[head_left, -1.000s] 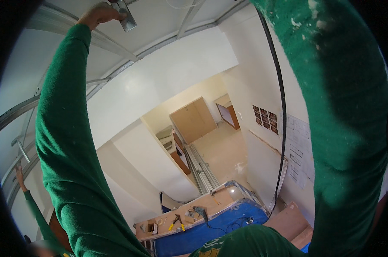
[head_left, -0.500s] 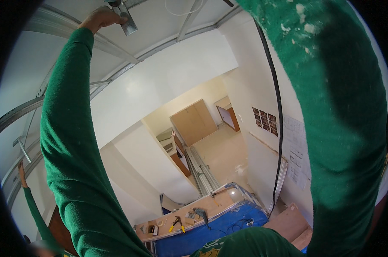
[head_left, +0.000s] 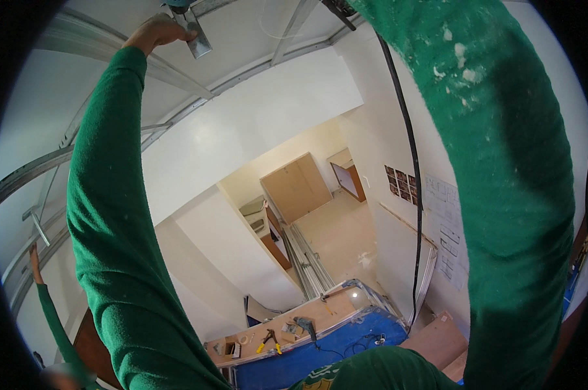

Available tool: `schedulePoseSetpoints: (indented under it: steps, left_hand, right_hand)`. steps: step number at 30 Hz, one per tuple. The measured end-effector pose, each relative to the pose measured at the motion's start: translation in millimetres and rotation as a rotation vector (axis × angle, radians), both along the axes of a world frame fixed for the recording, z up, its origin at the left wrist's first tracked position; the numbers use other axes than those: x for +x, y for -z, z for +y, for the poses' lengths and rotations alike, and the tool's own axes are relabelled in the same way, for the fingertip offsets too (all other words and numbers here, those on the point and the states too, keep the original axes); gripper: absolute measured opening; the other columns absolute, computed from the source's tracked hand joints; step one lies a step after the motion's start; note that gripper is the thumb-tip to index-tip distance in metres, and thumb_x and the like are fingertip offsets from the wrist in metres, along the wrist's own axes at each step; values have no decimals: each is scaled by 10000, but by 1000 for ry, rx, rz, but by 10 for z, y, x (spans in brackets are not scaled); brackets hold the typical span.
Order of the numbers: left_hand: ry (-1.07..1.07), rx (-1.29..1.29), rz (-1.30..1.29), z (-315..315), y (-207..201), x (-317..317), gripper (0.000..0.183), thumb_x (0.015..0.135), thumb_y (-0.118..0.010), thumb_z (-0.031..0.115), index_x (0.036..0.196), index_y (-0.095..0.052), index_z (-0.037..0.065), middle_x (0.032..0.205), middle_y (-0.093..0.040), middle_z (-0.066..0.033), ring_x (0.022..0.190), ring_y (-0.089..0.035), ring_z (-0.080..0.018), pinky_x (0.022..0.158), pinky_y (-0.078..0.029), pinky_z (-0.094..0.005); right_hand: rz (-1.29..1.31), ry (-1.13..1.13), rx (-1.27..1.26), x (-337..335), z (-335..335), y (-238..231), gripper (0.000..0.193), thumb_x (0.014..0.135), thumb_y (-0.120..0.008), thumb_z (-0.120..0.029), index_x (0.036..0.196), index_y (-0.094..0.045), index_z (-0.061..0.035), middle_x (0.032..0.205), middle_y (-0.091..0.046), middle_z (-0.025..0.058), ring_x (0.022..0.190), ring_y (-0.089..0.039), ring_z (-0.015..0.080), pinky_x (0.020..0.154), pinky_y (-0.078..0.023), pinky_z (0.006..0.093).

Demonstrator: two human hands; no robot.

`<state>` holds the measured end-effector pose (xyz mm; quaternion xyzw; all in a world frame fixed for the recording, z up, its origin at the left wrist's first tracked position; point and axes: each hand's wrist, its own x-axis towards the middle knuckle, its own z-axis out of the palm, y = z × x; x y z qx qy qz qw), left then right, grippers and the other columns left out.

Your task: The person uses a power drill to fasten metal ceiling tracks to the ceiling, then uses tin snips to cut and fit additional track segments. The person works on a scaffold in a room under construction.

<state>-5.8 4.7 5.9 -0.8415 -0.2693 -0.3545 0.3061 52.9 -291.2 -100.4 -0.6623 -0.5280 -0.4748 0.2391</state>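
My left hand [head_left: 156,32] is raised to the ceiling at the upper left. Its fingers are closed on a short piece of metal channel [head_left: 200,44]. Close beside them, at the top edge, shows a blue-teal part of a tool [head_left: 177,3], mostly cut off. My right arm [head_left: 508,169] reaches up in a green sleeve spotted with white, and its hand lies beyond the upper edge. A black cord [head_left: 408,130] hangs down beside this arm. Near its upper end is a dark stick-like part [head_left: 338,13] whose kind I cannot make out.
Metal ceiling framing [head_left: 242,75] crosses overhead. Below stands a work platform [head_left: 336,312] with a blue side, bearing a drill [head_left: 305,325] and yellow-handled pliers [head_left: 268,341]. Long metal profiles [head_left: 310,260] lie on the floor beyond. At the left, another person's arm [head_left: 53,318] reaches up to the framing.
My right arm has shifted slightly left, and more of the dark part at the top edge shows. My left hand keeps its grip on the metal channel and appears slightly lower.
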Motion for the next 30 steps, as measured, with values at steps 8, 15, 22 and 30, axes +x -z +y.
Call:
schedulePoseSetpoints:
  steps: [8, 15, 22, 30]
  left_hand:
    - [91, 95, 3, 348, -135, 69, 732, 721, -889, 530, 1190, -739, -12, 1226, -698, -249, 1177, -668, -388, 1018, -493, -450]
    - [10, 58, 4, 89, -49, 190, 683, 749, -888, 486, 1213, -735, 8, 1249, -684, -253, 1244, -629, -390, 1075, -448, -443]
    - [222, 74, -7, 464, -182, 7, 573, 759, -912, 376, 1150, -745, -9, 1197, -707, -190, 1136, -645, -311, 1028, -449, -366]
    - [94, 54, -72, 277, -69, -40, 595, 760, -911, 377, 1169, -740, -19, 1177, -710, -200, 1147, -650, -329, 1040, -441, -375]
  right_hand:
    - [-25, 152, -18, -126, 52, -245, 250, 872, -679, -243, 978, -785, -43, 957, -757, 136, 821, -696, 268, 772, -544, 427]
    - [-73, 164, 26, -73, 31, -156, 250, 882, -670, -244, 987, -784, -48, 958, -760, 134, 823, -700, 261, 773, -545, 425]
    - [-90, 131, 46, -139, 64, -110, 250, 892, -660, -244, 997, -783, -53, 958, -763, 132, 825, -704, 254, 775, -546, 424]
    - [-115, 151, 64, -166, 78, -49, 243, 894, -658, -242, 1000, -783, -63, 971, -764, 141, 836, -707, 242, 780, -548, 412]
